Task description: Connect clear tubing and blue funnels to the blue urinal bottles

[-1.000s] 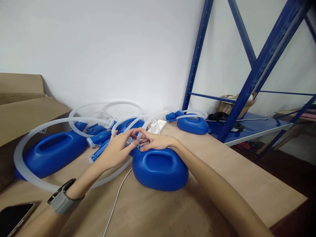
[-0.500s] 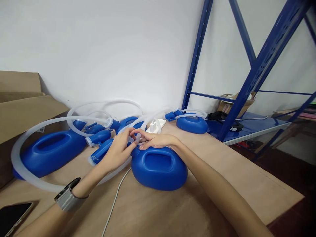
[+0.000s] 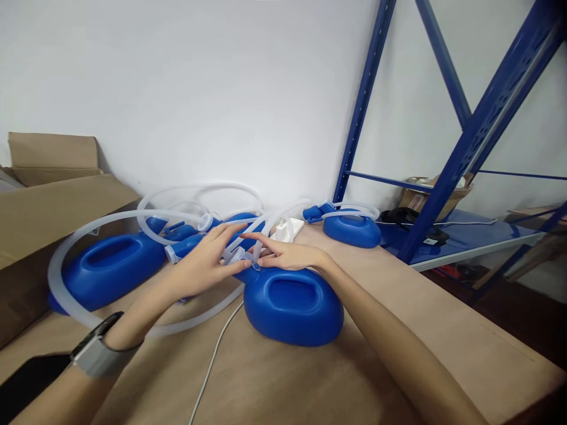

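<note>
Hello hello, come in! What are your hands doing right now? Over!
Left hand and right hand meet on clear tube at neck of blue container. Grip unclear. Other tubes and blue containers crowd left side.

Both forearms are left bare to the edge of the view, no sleeves being seen, while a watch (image 3: pixel 95 354) with a silver-grey mesh band and a dark case is worn on the left wrist, and the left hand (image 3: pixel 201 265) and right hand (image 3: pixel 287 257) are ungloved.
</note>
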Demonstrator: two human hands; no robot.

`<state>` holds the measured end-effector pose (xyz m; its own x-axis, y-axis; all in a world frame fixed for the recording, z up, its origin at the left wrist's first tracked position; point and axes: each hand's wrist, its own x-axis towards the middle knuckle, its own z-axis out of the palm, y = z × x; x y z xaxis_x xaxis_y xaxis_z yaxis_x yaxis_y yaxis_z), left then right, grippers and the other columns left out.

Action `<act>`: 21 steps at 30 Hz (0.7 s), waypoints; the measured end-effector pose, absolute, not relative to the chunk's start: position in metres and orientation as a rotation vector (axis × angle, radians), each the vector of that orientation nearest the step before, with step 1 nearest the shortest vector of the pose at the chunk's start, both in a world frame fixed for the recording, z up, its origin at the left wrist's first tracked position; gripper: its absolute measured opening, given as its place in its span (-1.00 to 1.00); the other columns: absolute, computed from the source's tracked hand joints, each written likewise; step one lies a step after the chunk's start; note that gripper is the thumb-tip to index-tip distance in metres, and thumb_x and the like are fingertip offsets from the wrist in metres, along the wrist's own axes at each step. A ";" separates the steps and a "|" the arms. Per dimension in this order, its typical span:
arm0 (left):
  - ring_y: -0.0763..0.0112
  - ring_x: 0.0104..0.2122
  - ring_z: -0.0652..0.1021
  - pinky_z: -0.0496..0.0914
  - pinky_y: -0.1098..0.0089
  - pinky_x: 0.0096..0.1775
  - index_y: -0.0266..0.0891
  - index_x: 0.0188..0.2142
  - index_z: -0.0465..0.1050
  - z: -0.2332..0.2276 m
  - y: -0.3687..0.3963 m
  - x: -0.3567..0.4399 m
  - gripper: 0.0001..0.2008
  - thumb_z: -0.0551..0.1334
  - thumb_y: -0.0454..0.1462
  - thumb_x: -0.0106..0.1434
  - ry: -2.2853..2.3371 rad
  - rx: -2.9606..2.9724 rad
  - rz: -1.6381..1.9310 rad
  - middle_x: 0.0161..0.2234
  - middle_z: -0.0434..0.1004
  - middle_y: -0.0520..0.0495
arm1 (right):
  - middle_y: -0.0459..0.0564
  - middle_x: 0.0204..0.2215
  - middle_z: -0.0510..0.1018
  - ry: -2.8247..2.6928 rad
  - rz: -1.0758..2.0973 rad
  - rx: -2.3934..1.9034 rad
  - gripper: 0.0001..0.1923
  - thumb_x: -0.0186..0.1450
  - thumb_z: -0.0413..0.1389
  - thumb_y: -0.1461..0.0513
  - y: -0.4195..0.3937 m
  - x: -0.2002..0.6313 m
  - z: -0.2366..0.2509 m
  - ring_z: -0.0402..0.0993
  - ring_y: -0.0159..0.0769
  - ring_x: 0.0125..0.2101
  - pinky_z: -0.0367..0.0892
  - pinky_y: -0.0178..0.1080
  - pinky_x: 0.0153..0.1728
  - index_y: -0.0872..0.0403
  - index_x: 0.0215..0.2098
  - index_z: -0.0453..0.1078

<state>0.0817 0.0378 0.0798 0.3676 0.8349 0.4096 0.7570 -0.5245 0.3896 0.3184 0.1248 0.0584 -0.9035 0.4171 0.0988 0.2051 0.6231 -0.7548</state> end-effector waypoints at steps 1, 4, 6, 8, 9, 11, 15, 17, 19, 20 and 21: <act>-0.08 0.27 0.41 0.34 0.00 0.24 -0.09 0.35 0.25 0.087 0.036 0.073 -0.27 0.21 0.16 0.30 1.500 2.507 0.857 0.32 0.35 -0.24 | 0.08 0.18 0.43 -2.622 1.103 -0.523 -0.30 0.49 0.08 0.16 0.123 0.321 0.064 0.46 -0.25 0.06 0.33 -0.14 0.14 -0.07 0.51 -0.06; -0.10 0.15 0.52 0.42 -0.01 0.16 -0.13 0.24 0.39 0.102 0.035 0.043 -0.29 0.22 0.21 0.26 1.666 2.491 0.838 0.18 0.51 -0.26 | 0.13 0.34 0.33 -2.732 0.918 -0.605 -0.29 0.46 0.13 0.08 0.111 0.333 0.086 0.37 -0.12 0.22 0.28 -0.12 0.21 -0.04 0.50 0.05; -0.13 0.05 0.59 0.49 0.01 0.07 -0.13 0.16 0.47 0.104 0.038 0.021 -0.27 0.26 0.25 0.18 1.744 2.388 0.688 0.08 0.61 -0.27 | 0.12 0.35 0.35 -2.780 0.872 -0.713 -0.30 0.46 0.12 0.01 0.100 0.343 0.103 0.37 -0.08 0.24 0.28 -0.13 0.21 -0.02 0.48 0.11; -0.18 0.08 0.60 0.52 0.01 0.04 -0.08 0.17 0.49 0.098 0.043 0.004 -0.21 0.36 0.24 0.05 1.754 2.278 0.425 0.13 0.60 -0.29 | 0.10 0.27 0.45 -2.820 0.897 -0.839 -0.30 0.46 0.10 -0.06 0.089 0.352 0.116 0.45 -0.09 0.18 0.33 -0.16 0.14 -0.05 0.48 0.13; -0.21 0.12 0.59 0.52 0.00 0.05 -0.05 0.20 0.48 0.092 0.046 -0.002 -0.17 0.42 0.22 -0.01 1.749 2.226 0.305 0.19 0.56 -0.30 | 0.08 0.24 0.49 -2.850 0.901 -0.889 -0.28 0.43 0.12 -0.08 0.085 0.356 0.120 0.48 -0.08 0.15 0.36 -0.17 0.10 -0.07 0.47 0.14; -0.24 0.16 0.56 0.51 -0.04 0.07 0.00 0.25 0.45 0.080 0.050 -0.006 -0.08 0.48 0.15 -0.10 1.728 2.129 0.127 0.24 0.52 -0.30 | 0.06 0.22 0.51 -2.926 0.855 -0.948 -0.21 0.33 0.24 -0.10 0.080 0.361 0.123 0.50 -0.04 0.14 0.38 -0.18 0.04 -0.09 0.44 0.21; -0.18 0.00 0.66 0.54 -0.06 0.01 0.00 0.29 0.41 0.063 0.055 0.003 -0.03 0.51 0.09 -0.14 1.645 2.043 0.019 0.06 0.67 -0.26 | 0.04 0.26 0.49 -3.014 0.649 -0.981 -0.12 0.15 0.40 -0.01 0.083 0.365 0.117 0.49 0.04 0.14 0.39 -0.17 0.01 -0.08 0.39 0.30; -0.15 -0.05 0.68 0.56 -0.01 -0.02 -0.02 0.24 0.47 0.063 0.054 0.009 -0.10 0.50 0.07 -0.13 1.602 2.067 0.072 0.01 0.70 -0.22 | 0.04 0.25 0.51 -3.046 0.596 -0.995 -0.13 0.14 0.39 0.01 0.087 0.364 0.114 0.51 0.05 0.11 0.40 -0.15 -0.01 -0.10 0.39 0.31; -0.11 -0.02 0.67 0.57 0.07 -0.03 -0.05 0.17 0.53 0.070 0.052 0.012 -0.23 0.47 0.06 -0.06 1.583 2.091 0.158 0.02 0.69 -0.18 | 0.05 0.24 0.51 -3.073 0.583 -1.020 -0.17 0.18 0.36 0.01 0.087 0.363 0.115 0.51 0.07 0.10 0.39 -0.12 -0.01 -0.09 0.38 0.32; -0.09 -0.01 0.67 0.57 0.10 -0.02 -0.06 0.15 0.53 0.076 0.051 0.011 -0.27 0.45 0.08 -0.02 1.588 2.098 0.205 0.02 0.69 -0.17 | 0.06 0.25 0.50 -3.073 0.586 -1.033 -0.20 0.21 0.34 0.00 0.086 0.363 0.117 0.50 0.07 0.11 0.39 -0.10 0.01 -0.08 0.37 0.32; -0.06 -0.02 0.67 0.57 0.13 -0.03 -0.07 0.15 0.52 0.082 0.049 0.009 -0.28 0.42 0.11 0.02 1.607 2.103 0.255 0.02 0.69 -0.16 | 0.06 0.25 0.49 -3.064 0.590 -1.038 -0.23 0.23 0.32 -0.01 0.085 0.362 0.119 0.49 0.08 0.13 0.38 -0.09 0.02 -0.06 0.36 0.33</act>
<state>0.0094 0.0491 0.0817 0.2934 0.9461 -0.1375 0.8569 -0.1965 0.4765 0.3623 0.0846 0.1190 -0.7911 0.5589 -0.2487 0.6113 0.7378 -0.2863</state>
